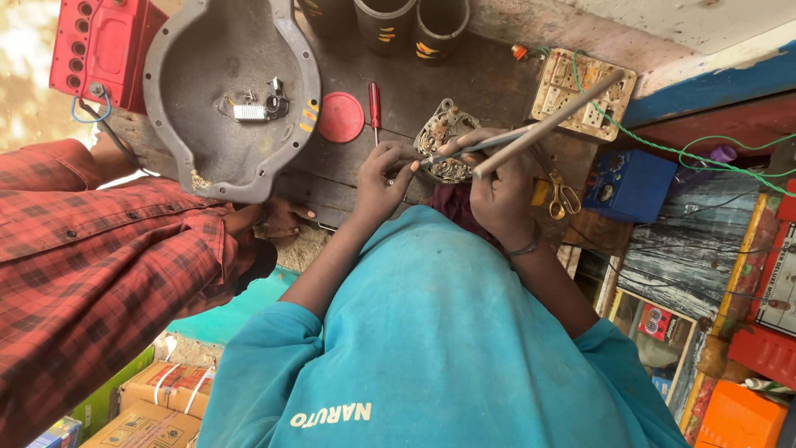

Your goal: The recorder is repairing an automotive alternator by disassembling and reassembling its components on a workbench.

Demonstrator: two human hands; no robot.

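At bench centre, right hand [502,195] clamps long grey metal rod [547,124], left hand [383,176] pinches round metal finned part [444,149]; rod tip likely slips, gouging it.

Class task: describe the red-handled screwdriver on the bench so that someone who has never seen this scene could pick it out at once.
Start at the big grey metal dish on the dark wooden bench. Just right of it lies a flat red round lid, and beside that the screwdriver. It is the only slim, straight tool with a red handle.
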